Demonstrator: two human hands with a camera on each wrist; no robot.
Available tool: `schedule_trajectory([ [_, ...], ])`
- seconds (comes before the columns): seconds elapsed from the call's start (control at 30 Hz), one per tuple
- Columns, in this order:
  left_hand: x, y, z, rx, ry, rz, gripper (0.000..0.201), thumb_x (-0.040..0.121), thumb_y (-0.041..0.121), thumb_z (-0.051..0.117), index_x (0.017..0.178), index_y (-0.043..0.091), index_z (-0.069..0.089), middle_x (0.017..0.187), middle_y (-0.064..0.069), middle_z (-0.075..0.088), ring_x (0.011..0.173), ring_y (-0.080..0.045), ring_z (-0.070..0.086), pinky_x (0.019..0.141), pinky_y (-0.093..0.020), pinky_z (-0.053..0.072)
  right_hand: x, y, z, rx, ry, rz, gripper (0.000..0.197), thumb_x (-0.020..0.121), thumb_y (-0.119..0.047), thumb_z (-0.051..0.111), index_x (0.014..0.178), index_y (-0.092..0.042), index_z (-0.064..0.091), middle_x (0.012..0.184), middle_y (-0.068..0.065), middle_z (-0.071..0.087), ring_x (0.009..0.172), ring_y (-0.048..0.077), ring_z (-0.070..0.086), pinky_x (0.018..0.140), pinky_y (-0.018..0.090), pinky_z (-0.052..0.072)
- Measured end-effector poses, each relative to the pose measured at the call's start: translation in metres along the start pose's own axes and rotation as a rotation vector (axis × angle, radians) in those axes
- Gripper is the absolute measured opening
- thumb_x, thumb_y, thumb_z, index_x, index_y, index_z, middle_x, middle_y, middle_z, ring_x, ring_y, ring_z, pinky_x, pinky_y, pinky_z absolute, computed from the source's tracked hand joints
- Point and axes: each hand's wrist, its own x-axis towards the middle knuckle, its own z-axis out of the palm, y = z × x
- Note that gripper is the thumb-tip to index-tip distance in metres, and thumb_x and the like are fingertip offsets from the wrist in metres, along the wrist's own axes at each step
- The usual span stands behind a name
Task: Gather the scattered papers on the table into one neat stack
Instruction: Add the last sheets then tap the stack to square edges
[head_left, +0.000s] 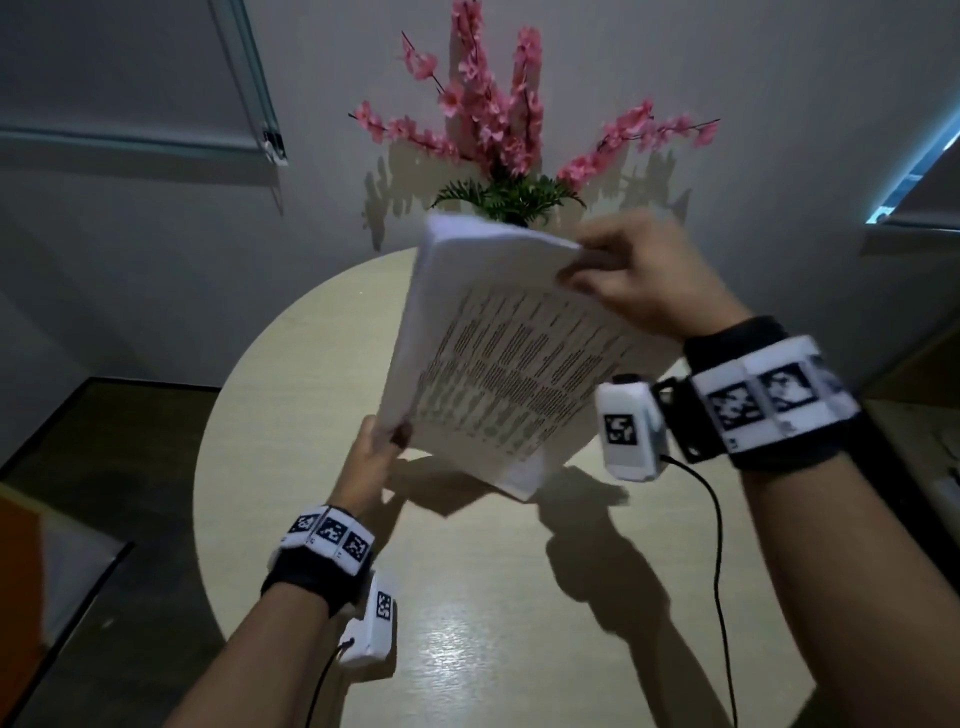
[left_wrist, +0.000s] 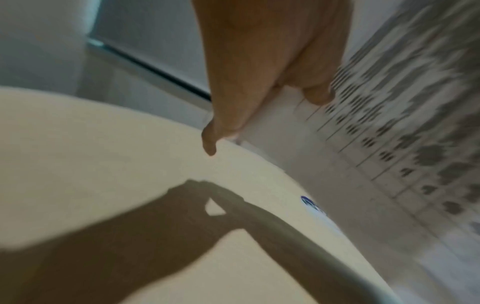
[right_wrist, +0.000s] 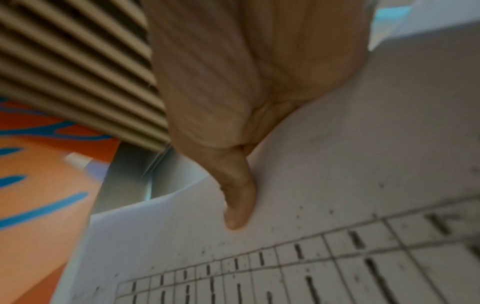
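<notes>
Here, above a round beige table (head_left: 467, 597), the left hand (head_left: 371, 457) pinches the near corner and the right hand (head_left: 631, 280) grips the far corner of a tilted stack of printed papers (head_left: 498, 353), in front of pink flowers (head_left: 493, 119).

Blurred print, hidden vase

We cannot read the papers (head_left: 498, 358); they hide the flowers' (head_left: 488, 124) base at the worktop's (head_left: 467, 597) far edge.

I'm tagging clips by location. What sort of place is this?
Probably an office or meeting room: a round pale table, roller blinds on the windows, pink artificial flowers as decor, and a stack of printed forms held in both hands.
</notes>
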Motion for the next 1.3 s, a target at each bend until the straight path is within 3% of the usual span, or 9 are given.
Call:
schedule_trajectory([
  [0.13, 0.001, 0.009, -0.02, -0.397, 0.051, 0.03, 0.018, 0.085, 0.036, 0.06, 0.093, 0.02, 0.058, 0.091, 0.005, 0.073, 0.094, -0.016, 0.065, 0.082, -0.034, 0.049, -0.026, 0.043, -0.023, 0.432, 0.162, 0.082, 0.01, 0.079, -0.002, 0.066, 0.082, -0.01, 0.063, 0.05, -0.032, 0.059, 0.053, -0.018, 0.05, 0.054, 0.0, 0.037],
  [0.23, 0.008, 0.033, -0.021, -0.512, -0.002, 0.039, 0.078, 0.071, 0.042, 0.074, 0.132, 0.007, 0.041, 0.134, -0.008, 0.059, 0.121, -0.018, 0.058, 0.1, -0.044, 0.048, -0.048, 0.07, -0.004, 0.561, 0.281, 0.196, 0.029, 0.085, 0.005, 0.058, 0.075, -0.022, 0.061, 0.056, -0.027, 0.066, 0.055, -0.013, 0.056, 0.058, 0.004, 0.044],
  [0.5, 0.004, 0.058, 0.008, -0.176, 0.227, 0.377, 0.017, 0.087, -0.004, 0.053, 0.101, 0.006, 0.056, 0.066, 0.017, 0.07, 0.057, 0.012, 0.063, 0.058, -0.014, 0.05, -0.093, 0.107, 0.068, 0.633, 0.56, 0.426, 0.028, 0.087, -0.001, 0.056, 0.081, -0.028, 0.059, 0.073, -0.018, 0.069, 0.073, -0.003, 0.06, 0.071, 0.018, 0.05],
  [0.6, 0.008, 0.042, 0.003, -0.167, 0.25, 0.31, 0.021, 0.082, 0.0, 0.063, 0.101, 0.006, 0.057, 0.073, 0.011, 0.066, 0.061, 0.005, 0.062, 0.052, -0.009, 0.049, -0.106, 0.109, 0.098, 0.726, 0.514, 0.556, 0.035, 0.086, 0.005, 0.055, 0.113, -0.017, 0.052, 0.107, 0.007, 0.061, 0.098, 0.017, 0.058, 0.081, 0.022, 0.051],
  [0.73, 0.005, 0.028, 0.004, -0.173, 0.161, 0.206, 0.025, 0.085, -0.001, 0.059, 0.108, 0.007, 0.054, 0.087, -0.002, 0.062, 0.076, -0.011, 0.059, 0.048, -0.01, 0.051, -0.112, 0.1, 0.113, 0.812, 0.538, 0.738, 0.041, 0.086, 0.011, 0.05, 0.112, -0.016, 0.035, 0.101, 0.0, 0.053, 0.088, 0.008, 0.054, 0.06, -0.002, 0.044],
  [0.83, 0.008, 0.028, 0.002, -0.181, 0.137, 0.202, 0.025, 0.086, -0.003, 0.056, 0.108, 0.008, 0.052, 0.087, -0.002, 0.061, 0.077, -0.014, 0.058, 0.046, -0.01, 0.05, -0.104, 0.092, 0.101, 0.66, 0.563, 0.614, 0.046, 0.084, 0.01, 0.049, 0.119, -0.015, 0.032, 0.104, -0.006, 0.047, 0.093, 0.005, 0.052, 0.079, 0.003, 0.044],
  [0.93, 0.008, 0.029, 0.003, -0.201, 0.111, 0.196, 0.025, 0.087, -0.006, 0.052, 0.109, 0.008, 0.05, 0.083, -0.001, 0.059, 0.073, -0.01, 0.056, 0.043, -0.009, 0.048, -0.088, 0.088, 0.093, 0.013, 0.409, 0.527, 0.051, 0.078, 0.002, 0.051, 0.126, -0.013, 0.045, 0.134, 0.009, 0.04, 0.127, 0.024, 0.036, 0.11, 0.043, 0.024],
  [1.07, 0.012, 0.03, 0.002, -0.116, 0.078, 0.215, 0.025, 0.085, -0.007, 0.054, 0.107, 0.005, 0.053, 0.085, -0.001, 0.061, 0.078, -0.011, 0.058, 0.057, -0.014, 0.051, -0.062, 0.062, 0.111, -0.452, -0.018, 0.386, 0.037, 0.085, -0.012, 0.048, 0.122, -0.015, 0.049, 0.144, 0.005, 0.04, 0.143, 0.027, 0.018, 0.108, 0.067, 0.001],
  [1.3, 0.007, 0.052, 0.004, -0.048, 0.157, 0.351, 0.019, 0.086, 0.004, 0.06, 0.08, 0.02, 0.053, 0.087, 0.003, 0.058, 0.084, -0.009, 0.059, 0.066, -0.015, 0.05, -0.033, 0.02, 0.121, -0.092, 0.044, 0.042, 0.016, 0.073, -0.002, 0.043, 0.083, -0.011, 0.052, 0.073, 0.006, 0.058, 0.071, 0.027, 0.054, 0.09, 0.037, 0.034],
])
